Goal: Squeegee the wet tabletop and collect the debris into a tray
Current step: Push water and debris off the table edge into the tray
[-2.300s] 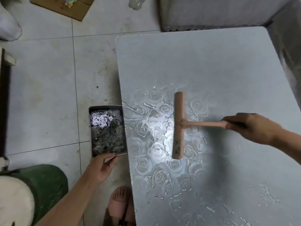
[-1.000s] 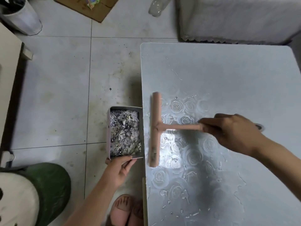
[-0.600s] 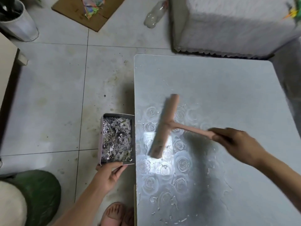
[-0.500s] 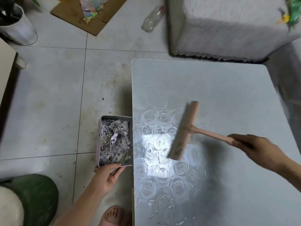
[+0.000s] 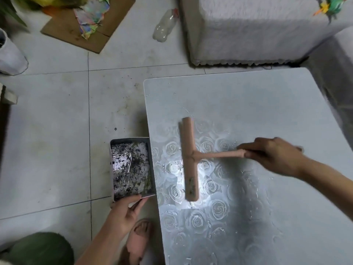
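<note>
- Since half a second ago, the squeegee (image 5: 188, 159) has swung from slanted to straight. It has also come closer to the table's left edge.
- The right hand (image 5: 273, 155) reaches in from the right, low over the table (image 5: 248, 96). Its fingers are curled round the end of the pink handle. This hand looks a bit blurry.
- The long blade runs from far to near, side by side with the table's left edge. It seems to be down on the wet top, but I cannot tell for sure.
- The left hand (image 5: 126, 213) comes up from the near side and holds the near end of the tray (image 5: 112, 169). The thumb lies on the rim and the fingers are tucked under it.
- The tray sits just beside the table's left edge, to the left of the squeegee. I cannot tell if they touch. Dark wet bits and shiny water fill it.
- The tabletop is pale grey with rose shapes on it. It shines with water around the blade, and small drops lie nearer to the person.
- The floor (image 5: 47, 131) has big pale tiles with dirty marks.
- A foot (image 5: 140, 238) in a sandal stands near the left hand.
- Far off, a plastic bottle (image 5: 165, 25) lies on its side. Left of it is flat cardboard (image 5: 65, 29) with bright paper (image 5: 91, 14) on top.
- A big white fluffy box (image 5: 248, 29) stands past the table's far edge.
- A white pot (image 5: 9, 54) is at the far left, and a round green thing (image 5: 38, 249) is at the near left.
</note>
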